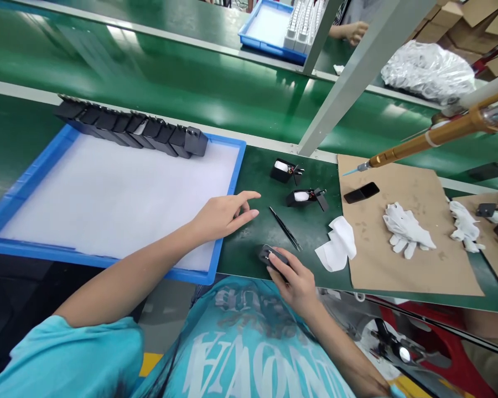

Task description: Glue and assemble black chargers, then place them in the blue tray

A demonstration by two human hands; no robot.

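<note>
My left hand (226, 214) hovers over the right edge of the blue tray (29, 182), fingers stretched out and apart, holding nothing. My right hand (295, 279) rests at the near edge of the green bench, fingers closed on a small black plastic part (267, 255). Black tweezers (285, 228) lie on the bench between the two hands. Two open black housings (285, 169) (305, 197) with white inserts sit just beyond the tweezers. A row of several black housings (136, 130) lines the far edge of the tray's white liner.
A brown cardboard sheet (406, 265) to the right holds a flat black piece (361, 192) and white gloves (404, 229); a white cloth (338, 243) lies at its left edge. A gold electric screwdriver (431, 135) hangs above. Another person's hand (354, 30) is beside a far blue tray (269, 27).
</note>
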